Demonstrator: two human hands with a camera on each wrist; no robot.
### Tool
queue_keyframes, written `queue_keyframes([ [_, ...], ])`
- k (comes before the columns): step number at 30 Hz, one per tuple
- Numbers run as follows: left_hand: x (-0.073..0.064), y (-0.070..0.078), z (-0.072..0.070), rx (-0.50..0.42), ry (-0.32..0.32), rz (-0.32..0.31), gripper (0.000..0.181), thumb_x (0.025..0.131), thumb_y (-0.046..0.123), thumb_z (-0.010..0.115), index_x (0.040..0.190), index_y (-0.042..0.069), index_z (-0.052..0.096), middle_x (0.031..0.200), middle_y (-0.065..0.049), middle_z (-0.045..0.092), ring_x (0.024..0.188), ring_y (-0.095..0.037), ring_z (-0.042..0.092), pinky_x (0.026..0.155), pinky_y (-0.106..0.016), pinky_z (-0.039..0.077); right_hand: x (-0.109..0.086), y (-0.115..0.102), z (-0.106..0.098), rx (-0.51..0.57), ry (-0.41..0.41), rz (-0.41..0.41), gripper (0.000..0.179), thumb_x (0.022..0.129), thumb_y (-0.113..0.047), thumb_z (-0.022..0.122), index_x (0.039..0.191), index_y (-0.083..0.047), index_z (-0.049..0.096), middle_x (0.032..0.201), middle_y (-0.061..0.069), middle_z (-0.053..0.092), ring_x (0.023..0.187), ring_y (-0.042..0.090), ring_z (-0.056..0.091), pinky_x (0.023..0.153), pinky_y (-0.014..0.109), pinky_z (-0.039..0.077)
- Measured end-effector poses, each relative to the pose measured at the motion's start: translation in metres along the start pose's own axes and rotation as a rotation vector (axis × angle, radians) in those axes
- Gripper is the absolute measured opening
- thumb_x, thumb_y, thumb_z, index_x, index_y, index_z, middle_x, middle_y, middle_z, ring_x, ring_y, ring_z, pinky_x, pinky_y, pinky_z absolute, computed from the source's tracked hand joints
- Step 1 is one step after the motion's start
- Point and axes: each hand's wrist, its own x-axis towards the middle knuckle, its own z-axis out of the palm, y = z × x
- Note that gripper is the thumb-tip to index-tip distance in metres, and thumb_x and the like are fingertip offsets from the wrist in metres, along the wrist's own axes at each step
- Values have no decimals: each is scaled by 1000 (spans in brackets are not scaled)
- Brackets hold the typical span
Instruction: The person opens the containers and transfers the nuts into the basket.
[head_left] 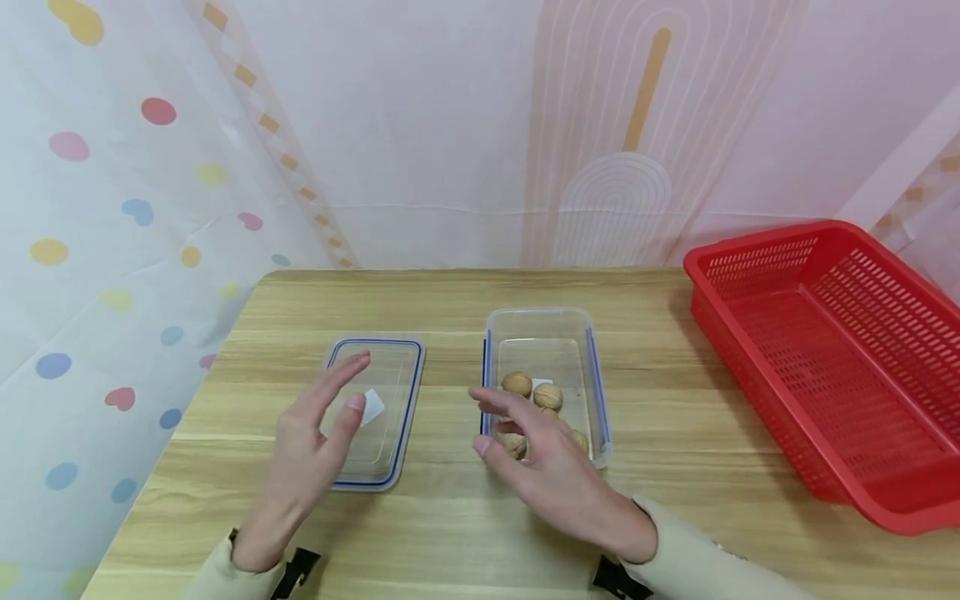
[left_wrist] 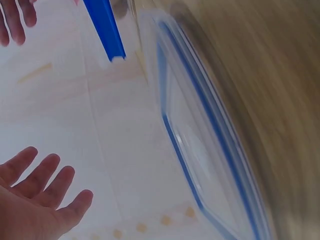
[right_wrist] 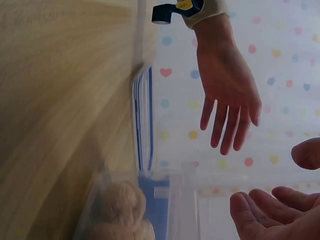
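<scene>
My left hand [head_left: 303,446] hovers over the near left part of a clear lid [head_left: 390,446] with a blue seal. Its fingers are extended, apart from the lid in the left wrist view. My right hand [head_left: 558,479] is held above the near end of a clear plastic container [head_left: 592,367], thumb and fingers spread, holding nothing. Several walnuts [head_left: 548,397] lie in the container; the hand covers some of them. In the right wrist view, walnuts [right_wrist: 122,202] show through the container's wall, and both palms face each other.
A red perforated basket [head_left: 795,450] stands at the right of the wooden table [head_left: 450,533]. White labels lie on the lid and in the container. A patterned curtain [head_left: 420,133] hangs behind the table and along its left side.
</scene>
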Motion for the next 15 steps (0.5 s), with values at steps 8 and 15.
queue_keyframes([
  [8, 5, 14, 24, 26, -79, 165, 49, 101, 19, 58, 149, 9, 56, 156, -9, 52, 143, -31, 47, 120, -22, 26, -2, 7, -28, -134, 37, -72, 45, 101, -17, 70, 144, -13, 60, 144, 3, 62, 114, 25, 67, 96, 44, 56],
  [15, 10, 22, 40, 96, -158, 223, 52, 103, 28, 58, 149, 4, 54, 161, -12, 44, 146, -38, 41, 121, -49, 32, 0, 15, -54, -218, 21, -88, 45, 99, -18, 72, 143, -15, 62, 147, -2, 60, 136, 19, 54, 109, 49, 48],
])
